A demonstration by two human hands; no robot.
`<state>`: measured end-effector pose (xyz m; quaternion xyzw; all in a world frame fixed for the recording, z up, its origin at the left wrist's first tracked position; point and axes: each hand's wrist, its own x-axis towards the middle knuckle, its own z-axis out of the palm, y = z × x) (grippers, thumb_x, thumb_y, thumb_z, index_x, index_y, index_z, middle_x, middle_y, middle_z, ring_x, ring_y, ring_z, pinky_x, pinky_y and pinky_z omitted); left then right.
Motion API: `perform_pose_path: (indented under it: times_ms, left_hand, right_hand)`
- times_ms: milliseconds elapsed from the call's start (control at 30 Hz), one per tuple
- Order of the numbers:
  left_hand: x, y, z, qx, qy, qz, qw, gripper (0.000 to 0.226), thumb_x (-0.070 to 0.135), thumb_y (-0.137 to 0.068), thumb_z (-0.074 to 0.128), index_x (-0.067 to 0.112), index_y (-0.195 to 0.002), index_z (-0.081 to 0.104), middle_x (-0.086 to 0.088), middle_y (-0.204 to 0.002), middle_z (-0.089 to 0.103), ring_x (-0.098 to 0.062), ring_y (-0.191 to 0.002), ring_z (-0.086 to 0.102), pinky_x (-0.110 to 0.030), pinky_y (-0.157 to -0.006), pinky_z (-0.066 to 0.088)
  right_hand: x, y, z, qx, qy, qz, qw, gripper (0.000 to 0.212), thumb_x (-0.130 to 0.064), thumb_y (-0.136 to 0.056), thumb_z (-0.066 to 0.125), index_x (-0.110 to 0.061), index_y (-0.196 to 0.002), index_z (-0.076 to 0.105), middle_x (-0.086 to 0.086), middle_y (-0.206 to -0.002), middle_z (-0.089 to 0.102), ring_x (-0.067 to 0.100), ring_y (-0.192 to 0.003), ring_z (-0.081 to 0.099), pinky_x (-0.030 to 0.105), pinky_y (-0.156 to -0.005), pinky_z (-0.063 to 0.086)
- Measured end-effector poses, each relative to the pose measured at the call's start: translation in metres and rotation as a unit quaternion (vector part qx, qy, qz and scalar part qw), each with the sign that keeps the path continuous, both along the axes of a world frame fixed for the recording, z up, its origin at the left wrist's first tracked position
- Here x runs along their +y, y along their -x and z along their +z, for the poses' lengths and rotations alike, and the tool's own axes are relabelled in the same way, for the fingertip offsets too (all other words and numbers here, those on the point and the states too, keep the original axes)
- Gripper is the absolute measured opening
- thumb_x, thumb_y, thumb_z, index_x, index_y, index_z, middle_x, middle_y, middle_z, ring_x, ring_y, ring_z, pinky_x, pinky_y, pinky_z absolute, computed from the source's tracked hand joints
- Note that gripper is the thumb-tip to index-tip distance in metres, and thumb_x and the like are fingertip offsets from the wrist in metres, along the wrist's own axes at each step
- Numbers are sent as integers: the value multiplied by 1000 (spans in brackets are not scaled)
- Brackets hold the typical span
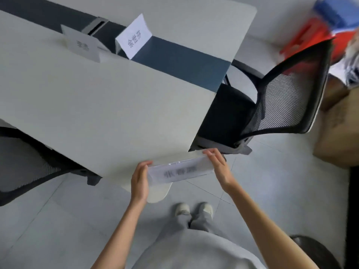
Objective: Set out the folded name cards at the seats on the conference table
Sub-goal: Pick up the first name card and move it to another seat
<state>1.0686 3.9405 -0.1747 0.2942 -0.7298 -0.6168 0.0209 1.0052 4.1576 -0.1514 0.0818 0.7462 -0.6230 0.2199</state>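
Note:
I hold a folded white name card (179, 170) with dark characters by its two ends, just above the near corner of the white conference table (108, 105). My left hand (140, 180) grips the card's left end. My right hand (217, 167) grips the right end. Two other folded name cards stand far back on the table: one (134, 38) faces me beside the dark centre strip, and a blurred one (82, 44) stands to its left.
A black mesh chair (272, 101) is tucked at the table's right end. Another dark chair (29, 162) sits at the near left side. A dark strip (180, 61) runs along the table's middle. Cardboard boxes (338, 133) and red-blue items (320, 32) lie at right.

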Motion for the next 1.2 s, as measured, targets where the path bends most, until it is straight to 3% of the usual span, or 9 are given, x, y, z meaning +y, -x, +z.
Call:
perform_pose_path:
  times_ms: [100, 200, 400, 633, 733, 867, 967, 1067, 1200]
  left_hand:
    - [34, 5, 4, 8, -5, -61, 998, 32, 27, -76, 33, 12, -86, 59, -5, -94, 60, -4, -88, 55, -2, -72, 37]
    - [71, 11, 12, 23, -14, -169, 985, 29, 40, -72, 39, 23, -78, 61, 7, -87, 63, 14, -76, 55, -2, -72, 39]
    - [166, 31, 34, 24, -18, -352, 935, 23, 32, -80, 39, 28, -78, 61, 12, -87, 63, 12, -76, 54, -3, -71, 38]
    - [300, 60, 36, 15, -26, -484, 874, 23, 36, -78, 42, 26, -83, 62, 14, -89, 63, 15, -75, 52, 0, -68, 36]
    - [373, 81, 31, 11, -27, -508, 861, 21, 35, -77, 43, 27, -81, 61, 15, -88, 63, 15, -77, 53, 0, -68, 36]
    - [466, 117, 32, 10, -32, -492, 870, 14, 27, -85, 49, 23, -82, 62, 15, -87, 61, 17, -74, 53, 0, -67, 36]
    - [515, 143, 40, 16, -23, -455, 890, 21, 13, -91, 46, 21, -79, 61, 13, -84, 60, 18, -68, 52, 0, -65, 37]
    - [547, 171, 45, 18, -27, -421, 906, 18, 15, -91, 46, 16, -83, 62, 10, -86, 61, 17, -70, 53, 0, -63, 37]
    - [587, 222, 45, 25, -42, -370, 928, 18, 23, -85, 46, 16, -83, 62, 12, -89, 61, 19, -75, 53, 2, -67, 36]
  right_hand:
    - [36, -38, -2, -9, -9, -100, 995, 20, -27, -96, 38, -16, -95, 55, -13, -93, 53, 4, -85, 46, 18, -72, 34]
    - [78, -74, -6, -14, -13, -200, 980, 20, -31, -93, 40, -19, -90, 56, -12, -93, 54, 10, -88, 45, 24, -75, 33]
    - [159, -125, 3, -24, -4, -370, 929, 25, -25, -95, 39, -26, -81, 59, -13, -93, 56, 12, -87, 45, 28, -78, 32]
    - [261, -148, 2, 5, -18, -486, 874, 20, -33, -92, 44, -22, -88, 60, -13, -93, 55, 7, -91, 47, 28, -84, 33]
    - [319, -142, -1, 19, -32, -515, 857, 23, -40, -87, 44, -25, -87, 61, -12, -92, 58, 11, -92, 48, 30, -83, 34]
    - [408, -109, 4, 18, -41, -493, 869, 21, -41, -89, 43, -30, -87, 61, -8, -95, 59, 14, -92, 50, 32, -82, 36]
    - [467, -71, 18, 30, -54, -462, 885, 20, -31, -95, 41, -27, -88, 59, -11, -93, 57, 5, -87, 50, 20, -77, 37]
    - [515, -27, 29, 36, -64, -424, 903, 20, -26, -96, 39, -22, -90, 58, -13, -94, 57, -13, -80, 49, 2, -71, 35]
    - [568, 44, 29, 47, -72, -374, 924, 21, -25, -96, 40, -20, -92, 59, -13, -92, 58, -13, -77, 48, 0, -68, 34]
